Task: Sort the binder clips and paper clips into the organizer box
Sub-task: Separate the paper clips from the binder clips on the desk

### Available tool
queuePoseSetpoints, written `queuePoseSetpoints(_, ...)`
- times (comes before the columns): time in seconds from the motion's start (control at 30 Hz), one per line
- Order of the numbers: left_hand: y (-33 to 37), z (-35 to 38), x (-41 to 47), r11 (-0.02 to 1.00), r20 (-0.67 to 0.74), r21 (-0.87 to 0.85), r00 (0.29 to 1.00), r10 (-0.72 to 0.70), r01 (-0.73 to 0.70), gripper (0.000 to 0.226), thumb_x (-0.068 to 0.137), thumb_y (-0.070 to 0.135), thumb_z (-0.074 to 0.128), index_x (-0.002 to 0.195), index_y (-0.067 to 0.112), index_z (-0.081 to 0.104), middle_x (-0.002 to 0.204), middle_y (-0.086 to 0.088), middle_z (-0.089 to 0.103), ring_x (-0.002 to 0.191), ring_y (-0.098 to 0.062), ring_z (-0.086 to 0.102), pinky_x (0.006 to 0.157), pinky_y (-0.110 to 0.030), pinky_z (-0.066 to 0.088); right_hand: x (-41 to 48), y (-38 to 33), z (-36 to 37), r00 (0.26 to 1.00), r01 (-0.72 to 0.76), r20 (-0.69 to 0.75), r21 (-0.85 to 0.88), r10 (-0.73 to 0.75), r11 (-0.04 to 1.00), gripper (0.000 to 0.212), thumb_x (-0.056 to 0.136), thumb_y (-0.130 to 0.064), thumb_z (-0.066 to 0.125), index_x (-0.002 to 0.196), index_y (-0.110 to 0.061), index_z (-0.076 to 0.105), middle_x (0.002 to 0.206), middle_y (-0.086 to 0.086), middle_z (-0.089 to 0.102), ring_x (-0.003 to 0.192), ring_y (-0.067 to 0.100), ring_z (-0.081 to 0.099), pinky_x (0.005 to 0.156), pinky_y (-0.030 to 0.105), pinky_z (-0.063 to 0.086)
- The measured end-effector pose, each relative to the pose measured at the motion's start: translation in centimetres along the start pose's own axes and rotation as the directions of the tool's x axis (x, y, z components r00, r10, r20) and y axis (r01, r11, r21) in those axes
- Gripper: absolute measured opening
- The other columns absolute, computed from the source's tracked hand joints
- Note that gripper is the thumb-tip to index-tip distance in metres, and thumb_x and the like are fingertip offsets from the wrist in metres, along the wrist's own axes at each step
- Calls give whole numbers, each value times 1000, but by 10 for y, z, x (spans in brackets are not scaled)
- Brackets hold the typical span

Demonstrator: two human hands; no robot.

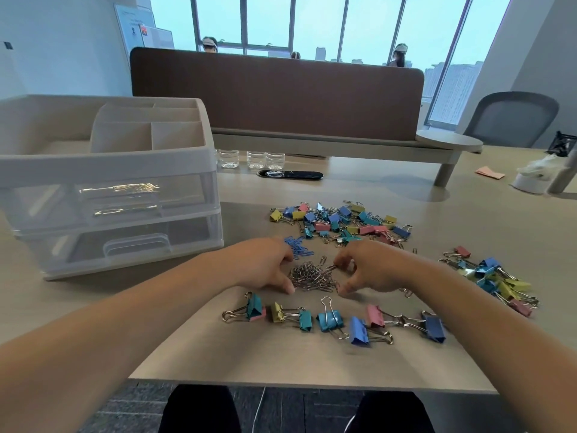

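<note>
Binder clips (338, 222) crowd the table (281, 357) between hands (265, 267) and organizer box (106, 170).

- An open-plan office, seen from a seat at a light wood desk (281, 354).
- A brown desk divider (278, 95) spans the far edge, with people (209, 44) seated behind it.
- Tall windows (315, 23) look out on high-rise blocks.
- A grey office chair (512, 120) stands far right.
- A notice board (134, 26) hangs far left.
- Binder clips (340, 221) and paper clips (312, 278) lie heaped on the desk, near a black cable port (290, 174).
</note>
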State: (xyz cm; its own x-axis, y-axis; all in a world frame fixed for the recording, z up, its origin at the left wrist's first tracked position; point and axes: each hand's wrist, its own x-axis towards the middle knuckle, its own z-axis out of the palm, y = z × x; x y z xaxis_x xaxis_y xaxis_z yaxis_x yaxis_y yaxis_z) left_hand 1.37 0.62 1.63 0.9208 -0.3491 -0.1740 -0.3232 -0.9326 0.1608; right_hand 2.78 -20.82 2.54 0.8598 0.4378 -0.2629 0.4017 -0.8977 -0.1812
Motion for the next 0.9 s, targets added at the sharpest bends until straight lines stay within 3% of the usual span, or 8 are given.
queuePoseSetpoints(0.13, 6, 4, 5, 998, -6, -37, 999, 46, -46, 54, 87, 39, 69, 136, 23, 53, 112, 4, 59, 100, -12, 53, 85, -26, 43, 4, -5, 9, 997, 14, -79, 23, -12, 1000, 42, 85, -37, 72, 121, -18, 62, 112, -4, 65, 101, 13, 61, 94, 26, 48)
queuePoseSetpoints(0.2, 8, 6, 8, 997, -31, -44, 998, 58, -59, 48, 88, 34, 68, 133, 23, 56, 113, 4, 62, 92, -8, 50, 79, -22, 39, 7, -9, 12, 993, 25, -118, 29, -21, 999, 37, 86, -36, 72, 118, -19, 64, 111, -6, 65, 99, 11, 60, 92, 24, 49)
queuePoseSetpoints(0.37, 8, 9, 9, 998, -70, -9, 995, 69, -69, 39, 92, 28, 63, 130, 18, 60, 120, -1, 63, 105, -16, 58, 82, -23, 42, 10, -15, 13, 990, 43, -139, 27, -39, 999, 36, 89, -34, 70, 121, -21, 63, 117, -5, 65, 102, 11, 60, 95, 27, 49)
queuePoseSetpoints(0.5, 5, 3, 5, 997, -77, -52, 995, 58, -62, 43, 92, 35, 64, 131, 17, 58, 122, -1, 61, 107, -16, 57, 86, -25, 42, 8, -14, 6, 994, 48, -104, 73, -40, 996, 58, 83, -44, 73, 131, -18, 56, 123, -3, 62, 101, 10, 55, 90, 23, 42)
queuePoseSetpoints(0.6, 6, 2, 4, 998, -14, -52, 999, 41, -41, 65, 82, 50, 70, 135, 18, 52, 123, 0, 59, 107, -17, 56, 89, -28, 45, 8, -14, 3, 999, 41, -36, 79, -39, 996, 77, 78, -44, 77, 143, -17, 44, 134, 1, 57, 112, 15, 55, 96, 27, 40)
queuePoseSetpoints(0.67, 8, 3, 6, 999, 6, -35, 1000, 29, -28, 71, 79, 52, 72, 137, 18, 51, 125, -1, 58, 109, -18, 55, 92, -31, 47, 10, -18, 3, 999, 44, -19, 52, -43, 998, 79, 78, -41, 78, 145, -18, 43, 138, 2, 54, 121, 18, 52, 101, 30, 39)
queuePoseSetpoints(0.9, 19, 5, 8, 999, -53, -33, 998, 27, -28, 43, 84, 38, 71, 121, 17, 61, 110, -4, 64, 93, -19, 57, 73, -27, 43, 14, -26, 4, 997, 60, -48, 4, -59, 998, 48, 84, -34, 75, 129, -25, 60, 123, -5, 61, 107, 13, 54, 88, 27, 40)
